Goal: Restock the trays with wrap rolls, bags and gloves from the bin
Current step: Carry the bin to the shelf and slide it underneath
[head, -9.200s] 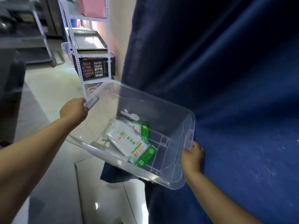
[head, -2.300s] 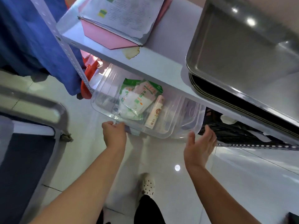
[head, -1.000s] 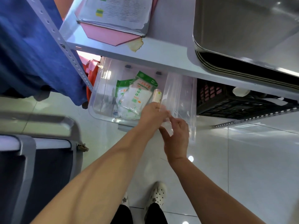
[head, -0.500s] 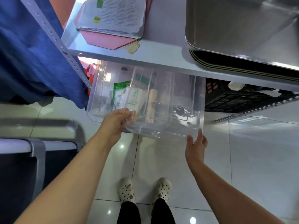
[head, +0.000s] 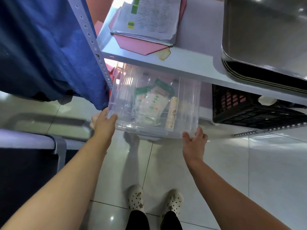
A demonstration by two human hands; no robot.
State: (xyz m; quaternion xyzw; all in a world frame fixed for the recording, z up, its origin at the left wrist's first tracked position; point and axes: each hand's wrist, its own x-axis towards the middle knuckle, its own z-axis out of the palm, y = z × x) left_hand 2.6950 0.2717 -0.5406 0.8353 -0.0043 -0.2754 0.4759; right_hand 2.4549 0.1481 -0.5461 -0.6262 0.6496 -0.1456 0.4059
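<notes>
A clear plastic bin (head: 187,100) sits on the low shelf under the white shelf board (head: 191,63), with a clear lid lying over it. Through the plastic I see green-and-white packets (head: 152,103) and a beige wrap roll (head: 172,113) at their right. My left hand (head: 103,120) grips the near left corner, thumb on top. My right hand (head: 194,140) touches the near right corner with loosely spread fingers. Stacked metal trays (head: 265,30) rest on the shelf board at the upper right.
A black plastic crate (head: 249,110) stands right of the bin on the same low shelf. Papers on a pink folder (head: 149,19) lie on the shelf board. A blue cloth (head: 41,47) hangs at left, above a grey cart (head: 33,138). White tiled floor lies below.
The clear lid, held up half a second ago, now lies lower over the bin. My left hand slid to the left corner and my right hand to the right corner.
</notes>
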